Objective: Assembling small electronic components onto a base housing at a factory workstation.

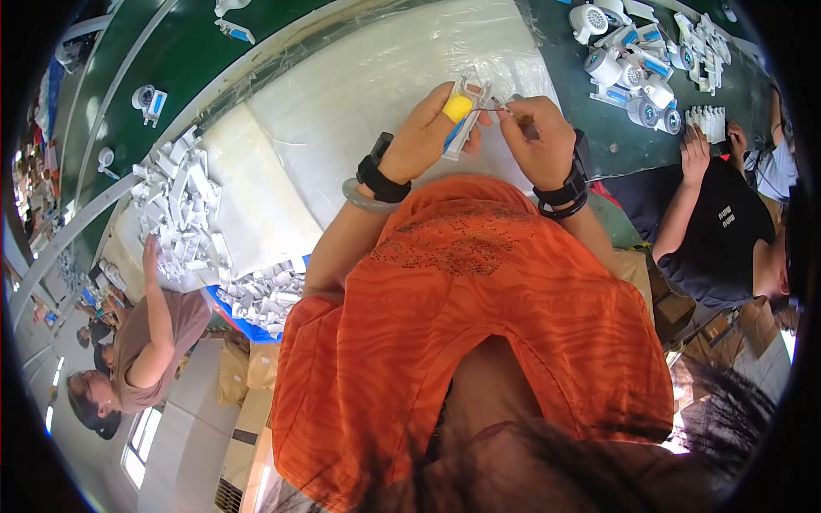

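Over the plastic-covered table, my left hand [416,144] grips a small white plastic housing [472,92] with a blue part along it. A bright yellow patch [457,107] shows at my left thumb; whether it is a finger cover or part of the piece, I cannot tell. Thin dark red wires [491,109] run from the housing to my right hand [545,141]. Its thumb and fingers are pinched at the wire ends, close beside the housing. The exact tip between those fingers is too small to make out.
White plastic parts [178,205] lie heaped at left, and more fill a blue-lined box [269,295]. Assembled white units with round heads [629,73] pile up at far right. Co-workers sit on both sides, one hand [694,154] near a white row of parts [705,120].
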{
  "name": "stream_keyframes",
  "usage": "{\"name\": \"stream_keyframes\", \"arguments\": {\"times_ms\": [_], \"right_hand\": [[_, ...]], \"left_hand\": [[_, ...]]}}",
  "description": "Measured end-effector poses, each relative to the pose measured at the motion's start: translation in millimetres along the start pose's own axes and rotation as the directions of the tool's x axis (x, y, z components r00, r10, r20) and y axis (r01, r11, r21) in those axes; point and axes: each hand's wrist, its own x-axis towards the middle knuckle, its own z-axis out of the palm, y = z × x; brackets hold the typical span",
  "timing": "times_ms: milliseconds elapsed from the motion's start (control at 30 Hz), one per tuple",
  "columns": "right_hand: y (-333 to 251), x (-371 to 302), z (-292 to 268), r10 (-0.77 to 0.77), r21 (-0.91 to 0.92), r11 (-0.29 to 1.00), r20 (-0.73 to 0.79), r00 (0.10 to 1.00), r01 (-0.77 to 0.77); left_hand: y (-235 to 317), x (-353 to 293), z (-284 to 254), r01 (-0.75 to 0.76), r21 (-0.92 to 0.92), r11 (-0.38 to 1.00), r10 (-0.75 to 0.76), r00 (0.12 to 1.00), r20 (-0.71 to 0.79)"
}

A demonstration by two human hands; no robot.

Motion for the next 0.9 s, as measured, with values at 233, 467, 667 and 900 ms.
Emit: {"name": "stream_keyframes", "arguments": {"times_ms": [233,467,667,900], "right_hand": [[0,3,-1,-0.149,0.054,0.987,-0.075,0.986,0.153],[-1,1,-4,-0.198,0.073,0.978,0.015,0.980,0.196],[-2,-2,0,-0.208,0.015,0.978,-0.052,0.977,0.209],[2,-4,4,-0.166,0.036,0.985,-0.069,0.984,0.168]], "left_hand": [[-4,1,2,-0.013,0.004,1.000,0.013,0.995,-0.102],[1,-3,12,-0.046,-0.018,0.999,0.043,0.990,-0.133],[-1,-9,12,-0.036,0.050,0.998,0.040,0.995,-0.092],[4,-11,15,-0.025,0.087,0.996,0.031,0.997,-0.073]]}}
